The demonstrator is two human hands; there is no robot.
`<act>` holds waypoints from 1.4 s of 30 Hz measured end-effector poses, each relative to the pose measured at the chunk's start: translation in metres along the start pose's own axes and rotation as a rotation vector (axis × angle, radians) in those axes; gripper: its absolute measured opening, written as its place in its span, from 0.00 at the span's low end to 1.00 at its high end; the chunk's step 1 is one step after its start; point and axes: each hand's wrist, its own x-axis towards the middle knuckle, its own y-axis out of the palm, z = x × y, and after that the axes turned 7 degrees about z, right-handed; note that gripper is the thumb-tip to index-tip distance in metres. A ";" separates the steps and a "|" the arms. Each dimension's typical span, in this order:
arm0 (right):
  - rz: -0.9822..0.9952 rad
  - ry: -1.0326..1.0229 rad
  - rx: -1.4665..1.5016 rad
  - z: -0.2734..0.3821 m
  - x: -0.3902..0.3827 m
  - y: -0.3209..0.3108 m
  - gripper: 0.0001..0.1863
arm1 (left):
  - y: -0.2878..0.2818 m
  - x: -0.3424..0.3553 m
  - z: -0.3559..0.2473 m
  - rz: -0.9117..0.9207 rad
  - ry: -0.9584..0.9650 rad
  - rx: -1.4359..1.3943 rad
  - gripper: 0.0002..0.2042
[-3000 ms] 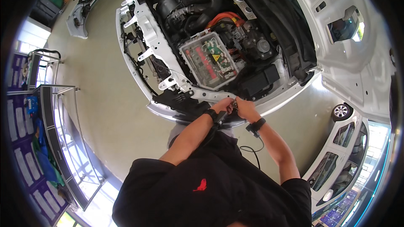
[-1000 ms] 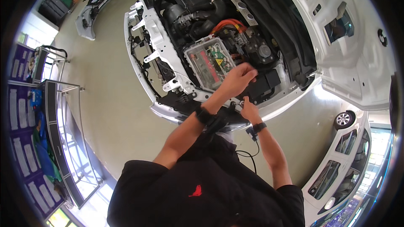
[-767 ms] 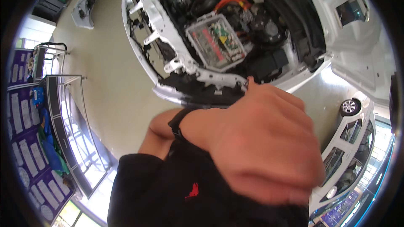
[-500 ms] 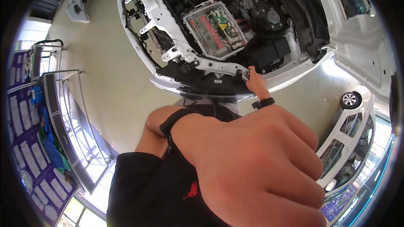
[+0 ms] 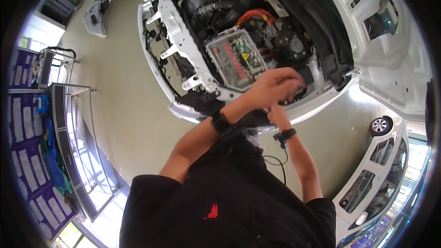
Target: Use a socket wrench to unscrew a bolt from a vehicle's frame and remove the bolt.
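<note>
Over the corner of the open engine bay, my left hand (image 5: 276, 86) reaches across with its fingers bent and smeared by motion; whether it holds anything is unclear. Just below it, my right hand (image 5: 278, 115) is closed at the front corner of the car body, its fingertips partly covered by the left hand. What it grips does not show. The white metal crossmember (image 5: 188, 66) runs along the front of the bay toward both hands. Behind the left hand lies a box with a clear cover (image 5: 229, 66), showing circuit boards and a yellow warning triangle.
Orange cables (image 5: 252, 14) and black hoses fill the bay. A raised white hood (image 5: 395, 64) stands at the right. Metal frame stands (image 5: 76, 147) are at the left, and another white car (image 5: 372, 174) at the lower right. A black cable (image 5: 282, 170) hangs by my right wrist.
My left hand has gone from close before the camera, as a fist, forward and over the engine bay. My right hand stays at the front corner. The view has shifted slightly.
</note>
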 end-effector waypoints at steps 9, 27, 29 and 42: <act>0.112 -0.064 0.063 0.001 0.002 -0.016 0.18 | -0.029 -0.009 0.234 0.134 -0.279 0.756 0.10; 0.391 0.101 0.619 0.007 0.009 -0.026 0.12 | -0.014 -0.012 0.229 0.064 0.026 1.117 0.06; 0.246 0.049 0.395 0.001 0.008 -0.025 0.09 | -0.013 -0.011 0.227 0.069 0.031 1.108 0.06; 0.417 0.229 0.549 0.006 0.002 -0.025 0.10 | -0.015 -0.012 0.233 0.121 0.028 1.099 0.09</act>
